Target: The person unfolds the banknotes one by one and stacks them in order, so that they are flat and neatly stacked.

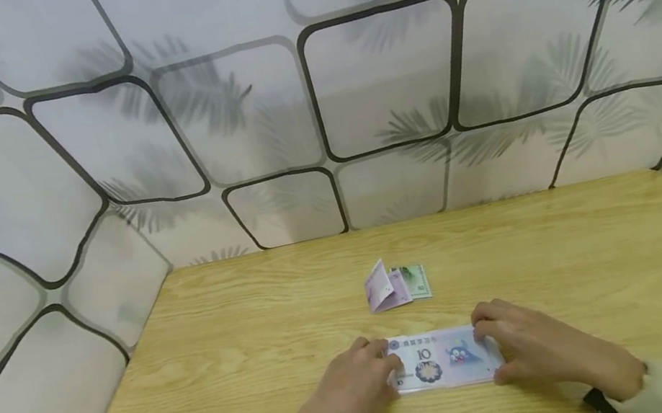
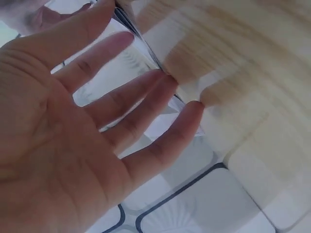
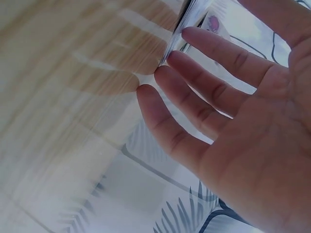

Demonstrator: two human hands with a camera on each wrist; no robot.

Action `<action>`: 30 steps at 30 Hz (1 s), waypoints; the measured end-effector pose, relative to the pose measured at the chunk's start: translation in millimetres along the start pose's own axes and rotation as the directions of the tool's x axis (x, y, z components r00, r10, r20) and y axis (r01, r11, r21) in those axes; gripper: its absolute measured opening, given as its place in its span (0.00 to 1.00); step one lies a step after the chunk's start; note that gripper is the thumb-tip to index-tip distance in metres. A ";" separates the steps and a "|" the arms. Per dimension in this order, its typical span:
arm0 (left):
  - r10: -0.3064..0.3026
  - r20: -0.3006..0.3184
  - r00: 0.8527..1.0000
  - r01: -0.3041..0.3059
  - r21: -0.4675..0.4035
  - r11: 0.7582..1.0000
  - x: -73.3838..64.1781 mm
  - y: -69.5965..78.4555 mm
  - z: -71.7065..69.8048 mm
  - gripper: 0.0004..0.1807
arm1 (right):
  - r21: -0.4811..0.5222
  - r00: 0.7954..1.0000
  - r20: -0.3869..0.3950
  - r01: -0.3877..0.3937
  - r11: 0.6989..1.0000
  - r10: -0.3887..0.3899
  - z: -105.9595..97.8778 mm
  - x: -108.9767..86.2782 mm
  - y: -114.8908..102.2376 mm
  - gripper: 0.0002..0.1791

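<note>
A stack of pale play banknotes (image 1: 442, 362) lies flat on the wooden table, its top note marked 10 with a blue cartoon figure. My left hand (image 1: 360, 380) grips the left end, fingertips at the edge. At the opposite end my right hand (image 1: 534, 344) holds the stack between thumb and fingers. In the left wrist view, the fingertips of the left hand (image 2: 97, 111) meet the table beside the layered edge of the notes (image 2: 141, 39). The right wrist view shows the right hand (image 3: 228, 107) with fingertips along the other edge.
Behind the stack, a folded purple note (image 1: 389, 288) stands partly raised, overlapping a green note (image 1: 417, 281). The wooden table (image 1: 245, 323) meets patterned walls (image 1: 263, 115) at the back and sides. A dark band (image 1: 601, 404) shows at the right wrist.
</note>
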State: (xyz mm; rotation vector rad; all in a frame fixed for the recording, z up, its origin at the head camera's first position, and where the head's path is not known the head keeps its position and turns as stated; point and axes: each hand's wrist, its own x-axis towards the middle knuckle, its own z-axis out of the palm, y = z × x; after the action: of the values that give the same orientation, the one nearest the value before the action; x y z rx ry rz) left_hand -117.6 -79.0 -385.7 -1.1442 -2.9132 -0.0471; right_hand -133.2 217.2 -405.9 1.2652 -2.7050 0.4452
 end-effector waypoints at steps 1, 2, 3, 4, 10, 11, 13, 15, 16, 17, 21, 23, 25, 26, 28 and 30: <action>-0.004 0.017 1.000 0.004 -0.004 1.000 -0.1 -0.6 -0.9 0.17 | -0.003 1.000 0.002 0.002 1.000 -0.002 -0.3 0.4 0.2 0.25; -0.006 0.034 0.999 0.006 -0.007 1.000 0.0 -1.1 -1.9 0.18 | -0.001 1.000 0.001 0.005 1.000 -0.005 -0.8 0.3 0.5 0.25; -0.007 0.051 0.999 0.007 -0.007 1.000 0.3 -1.5 -3.3 0.18 | 0.006 1.000 0.009 0.001 1.000 -0.001 -2.0 0.3 0.6 0.24; -0.005 0.066 0.998 0.005 -0.007 1.000 0.7 -1.7 -4.8 0.19 | 0.016 1.000 0.023 -0.012 1.000 0.011 -3.6 0.2 0.9 0.24; 0.027 0.077 0.997 -0.026 -0.006 1.000 3.7 -3.8 -12.5 0.19 | 0.114 0.994 0.050 -0.100 0.988 0.094 -18.5 3.9 0.6 0.20; 0.027 0.076 0.997 -0.025 -0.028 0.999 3.8 -5.1 -13.8 0.18 | 0.132 0.995 0.032 -0.099 0.986 0.095 -21.2 6.0 1.1 0.19; 0.034 0.059 0.998 -0.028 -0.103 0.994 4.6 -8.7 -16.4 0.17 | 0.157 0.994 0.000 -0.111 0.981 0.112 -27.3 11.3 3.2 0.16; 0.029 0.042 0.999 -0.020 -0.208 0.978 5.6 -12.7 -19.3 0.15 | 0.197 0.992 -0.032 -0.117 0.973 0.126 -33.0 16.4 6.4 0.14; 0.026 0.023 0.999 -0.019 -0.256 0.966 6.1 -15.2 -20.9 0.14 | 0.217 0.990 -0.042 -0.126 0.968 0.138 -36.0 19.3 7.9 0.13; 0.017 -0.002 1.000 -0.016 -0.296 0.955 6.9 -17.7 -22.3 0.12 | 0.244 0.987 -0.047 -0.138 0.960 0.154 -38.6 22.1 9.3 0.12; -0.082 -0.100 0.992 0.030 -0.440 0.898 13.1 -27.2 -27.1 0.07 | 0.357 0.969 -0.036 -0.214 0.909 0.243 -46.8 33.1 14.4 0.10; -0.140 -0.134 0.981 0.058 -0.488 0.871 17.6 -32.1 -28.5 0.06 | 0.399 0.957 -0.029 -0.253 0.881 0.288 -48.9 37.9 16.9 0.10; -0.184 -0.149 0.972 0.081 -0.521 0.849 21.8 -37.0 -28.9 0.05 | 0.425 0.944 -0.027 -0.286 0.859 0.328 -49.6 42.3 19.1 0.11; -0.202 -0.149 0.968 0.093 -0.535 0.840 23.6 -39.5 -28.7 0.06 | 0.439 0.940 -0.027 -0.296 0.848 0.341 -49.5 44.4 20.2 0.12; -0.231 -0.146 0.962 0.109 -0.570 0.814 26.4 -44.4 -27.5 0.06 | 0.470 0.929 -0.021 -0.316 0.824 0.368 -49.0 48.5 22.1 0.13; -0.257 -0.141 0.956 0.120 -0.613 0.781 28.8 -49.3 -25.7 0.06 | 0.498 0.920 -0.006 -0.338 0.798 0.393 -48.5 52.3 24.3 0.15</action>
State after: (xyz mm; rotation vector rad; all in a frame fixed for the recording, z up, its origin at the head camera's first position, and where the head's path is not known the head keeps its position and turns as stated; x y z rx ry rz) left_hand -172.3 -96.4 -360.5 -0.7878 -2.8570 -1.1002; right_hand -186.1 209.0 -352.8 0.7378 -2.8359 1.2766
